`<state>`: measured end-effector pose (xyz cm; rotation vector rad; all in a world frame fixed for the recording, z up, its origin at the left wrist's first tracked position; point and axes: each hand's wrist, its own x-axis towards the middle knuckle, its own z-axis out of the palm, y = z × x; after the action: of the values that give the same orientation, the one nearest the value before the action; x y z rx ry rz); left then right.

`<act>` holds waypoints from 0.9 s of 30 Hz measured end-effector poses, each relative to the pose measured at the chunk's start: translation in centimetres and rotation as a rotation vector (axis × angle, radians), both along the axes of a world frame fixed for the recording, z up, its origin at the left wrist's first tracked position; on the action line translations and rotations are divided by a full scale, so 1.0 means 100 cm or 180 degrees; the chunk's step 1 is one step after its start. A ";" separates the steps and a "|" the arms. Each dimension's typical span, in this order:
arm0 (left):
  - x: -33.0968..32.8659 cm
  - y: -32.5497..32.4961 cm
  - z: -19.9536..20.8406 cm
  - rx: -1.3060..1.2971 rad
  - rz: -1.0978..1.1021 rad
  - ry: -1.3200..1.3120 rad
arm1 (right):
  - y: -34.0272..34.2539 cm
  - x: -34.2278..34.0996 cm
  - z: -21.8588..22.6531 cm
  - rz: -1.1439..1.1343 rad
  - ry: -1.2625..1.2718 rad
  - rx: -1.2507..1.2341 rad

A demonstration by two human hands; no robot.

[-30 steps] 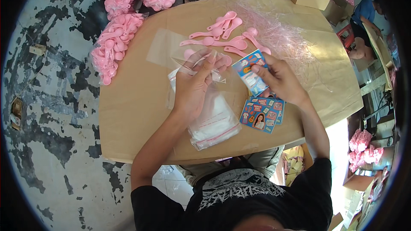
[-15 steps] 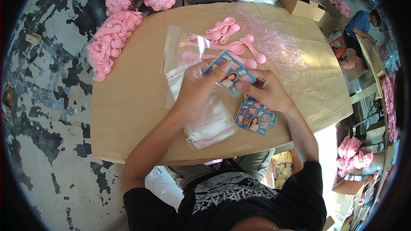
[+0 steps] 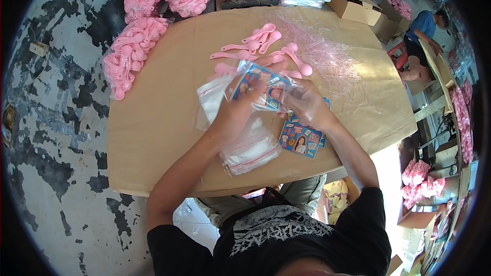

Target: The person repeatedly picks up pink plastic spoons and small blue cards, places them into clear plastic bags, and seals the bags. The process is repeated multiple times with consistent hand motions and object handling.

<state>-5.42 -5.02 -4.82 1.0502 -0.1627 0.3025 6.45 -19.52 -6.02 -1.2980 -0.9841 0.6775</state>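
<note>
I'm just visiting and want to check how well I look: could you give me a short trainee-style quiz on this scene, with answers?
1. What flat blue thing is held between the person's left grip and right grip?
2. True or false: the loose pink spoons lie farther from the person than the stacked clear plastic bags.
3. Left or right: on which side of those spoons do the pale pink shredded strands mostly spread?

Key:
1. A blue printed card.
2. True.
3. Right.

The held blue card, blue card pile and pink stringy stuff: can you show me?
Held blue card (image 3: pixel 247 74): head view, upper-left part.
Blue card pile (image 3: pixel 300 140): head view, top card's face.
Pink stringy stuff (image 3: pixel 323 51): head view, its middle.
</note>
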 end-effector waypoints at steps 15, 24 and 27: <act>0.000 0.121 0.010 -0.0146 0.1891 -0.0533 | 0.042 0.143 -0.033 -0.1570 -0.4868 -0.1937; 0.000 0.106 0.006 0.0323 0.1711 -0.0280 | -0.003 0.130 0.054 -0.1227 -0.2708 -0.0901; 0.003 0.096 0.002 0.0120 0.1404 -0.0146 | -0.022 0.142 0.061 -0.1309 -0.1981 -0.0659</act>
<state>-5.14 4.59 -4.60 1.1118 0.0253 0.7243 20.68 -21.76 0.10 -1.8867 -1.1024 0.0450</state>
